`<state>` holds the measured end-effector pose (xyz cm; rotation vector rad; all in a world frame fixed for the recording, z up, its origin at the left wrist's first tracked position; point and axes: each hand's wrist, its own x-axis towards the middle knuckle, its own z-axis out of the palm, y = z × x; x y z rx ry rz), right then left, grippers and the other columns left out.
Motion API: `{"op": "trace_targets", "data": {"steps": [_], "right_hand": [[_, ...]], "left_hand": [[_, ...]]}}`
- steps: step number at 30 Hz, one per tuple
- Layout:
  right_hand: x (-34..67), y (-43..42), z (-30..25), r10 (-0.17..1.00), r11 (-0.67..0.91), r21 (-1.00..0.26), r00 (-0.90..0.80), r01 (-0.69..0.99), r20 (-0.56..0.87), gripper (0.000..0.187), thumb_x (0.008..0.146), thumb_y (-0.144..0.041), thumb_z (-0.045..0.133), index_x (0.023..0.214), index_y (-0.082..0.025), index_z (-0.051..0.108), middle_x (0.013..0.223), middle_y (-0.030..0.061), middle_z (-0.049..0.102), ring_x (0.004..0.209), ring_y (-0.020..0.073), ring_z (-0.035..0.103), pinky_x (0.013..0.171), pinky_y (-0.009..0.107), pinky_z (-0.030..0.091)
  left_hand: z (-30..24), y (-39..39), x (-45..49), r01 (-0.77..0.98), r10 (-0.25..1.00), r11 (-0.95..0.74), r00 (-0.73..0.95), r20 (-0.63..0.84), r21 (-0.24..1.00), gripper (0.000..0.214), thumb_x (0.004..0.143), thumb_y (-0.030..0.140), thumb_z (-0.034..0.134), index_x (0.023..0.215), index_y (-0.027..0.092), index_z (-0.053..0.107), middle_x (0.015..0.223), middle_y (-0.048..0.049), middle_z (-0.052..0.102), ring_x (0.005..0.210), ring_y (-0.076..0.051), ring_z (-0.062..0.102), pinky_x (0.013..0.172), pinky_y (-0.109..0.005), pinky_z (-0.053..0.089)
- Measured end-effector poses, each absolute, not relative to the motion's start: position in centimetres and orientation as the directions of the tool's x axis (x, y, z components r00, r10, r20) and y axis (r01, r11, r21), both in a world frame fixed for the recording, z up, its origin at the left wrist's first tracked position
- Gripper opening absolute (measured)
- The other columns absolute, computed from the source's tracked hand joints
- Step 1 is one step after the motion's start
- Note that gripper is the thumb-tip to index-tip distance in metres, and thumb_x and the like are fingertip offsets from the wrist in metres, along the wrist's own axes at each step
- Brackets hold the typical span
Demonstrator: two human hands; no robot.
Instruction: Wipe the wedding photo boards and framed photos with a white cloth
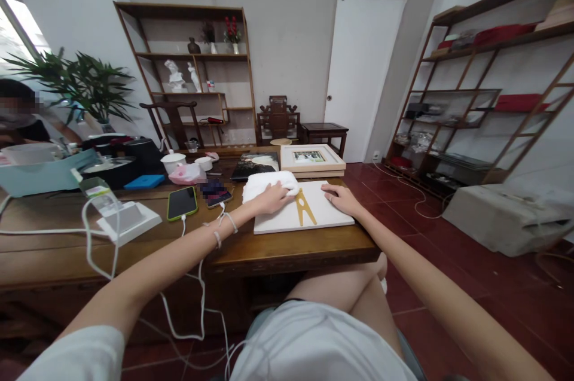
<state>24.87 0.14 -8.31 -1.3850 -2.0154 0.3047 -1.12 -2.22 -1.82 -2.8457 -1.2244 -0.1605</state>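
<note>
A white board [280, 218] lies near the front edge of the wooden table, with a gold A-shaped piece [306, 209] on its surface. My left hand [274, 198] is closed on a bunched white towel [258, 185], which rests over the board's left back part, just left of the gold piece. Some of its fingertips are lost in the folds. At the board's right side, my right hand [341, 198] rests with its fingers stretched out over the edge and surface. A ring shows on that hand.
Behind the board are stacked picture frames [329, 157] and a dark picture panel [255, 165]. To the left lie a green-edged phone [182, 204], a second phone [219, 198], white cables and a white box [130, 222]. Another person [22, 112] sits at far left.
</note>
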Motion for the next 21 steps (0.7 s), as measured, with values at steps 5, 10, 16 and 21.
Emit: {"op": "trace_targets", "data": {"steps": [5, 10, 16, 21], "right_hand": [[24.8, 0.2, -8.4, 0.888, 0.422, -0.528, -0.219, 0.737, 0.404, 0.027, 0.091, -0.032, 0.055, 0.114, -0.019, 0.057, 0.122, 0.0085, 0.056, 0.103, 0.0221, 0.057, 0.087, 0.044, 0.048], [24.8, 0.2, -8.5, 0.888, 0.423, -0.528, -0.221, 0.736, 0.404, 0.027, 0.091, -0.032, 0.055, 0.115, -0.019, 0.057, 0.122, 0.0086, 0.056, 0.103, 0.0222, 0.057, 0.087, 0.045, 0.048], [24.8, 0.2, -8.4, 0.893, 0.416, -0.528, -0.221, 0.741, 0.393, 0.027, 0.091, -0.032, 0.055, 0.115, -0.019, 0.057, 0.122, 0.0086, 0.055, 0.103, 0.0223, 0.057, 0.087, 0.045, 0.048], [24.7, 0.1, -8.3, 0.898, 0.408, -0.534, -0.218, 0.74, 0.383, 0.028, 0.091, -0.032, 0.055, 0.115, -0.019, 0.057, 0.122, 0.0086, 0.055, 0.104, 0.0224, 0.057, 0.087, 0.045, 0.048]], "left_hand": [[-2.7, -7.5, -0.7, 0.668, 0.665, -0.744, 0.741, 0.096, -0.003, 0.038, 0.098, 0.034, 0.027, 0.113, 0.02, 0.06, 0.144, -0.0119, 0.042, 0.138, -0.032, 0.027, 0.106, -0.053, 0.027], [-3.1, -9.9, -0.4, 0.634, 0.632, -0.773, 0.771, 0.073, -0.006, 0.036, 0.097, 0.031, 0.03, 0.118, 0.02, 0.057, 0.152, -0.0133, 0.028, 0.141, -0.031, 0.019, 0.109, -0.052, 0.023], [-2.6, -3.4, 1.0, 0.678, 0.675, -0.734, 0.733, 0.077, -0.02, 0.039, 0.097, 0.039, 0.029, 0.115, 0.02, 0.058, 0.148, -0.0133, 0.035, 0.139, -0.033, 0.024, 0.104, -0.058, 0.029], [-2.3, -0.1, 2.4, 0.688, 0.684, -0.721, 0.725, 0.077, -0.081, 0.032, 0.093, 0.034, 0.046, 0.118, 0.017, 0.056, 0.136, -0.0116, 0.048, 0.13, -0.03, 0.039, 0.1, -0.057, 0.035]]}}
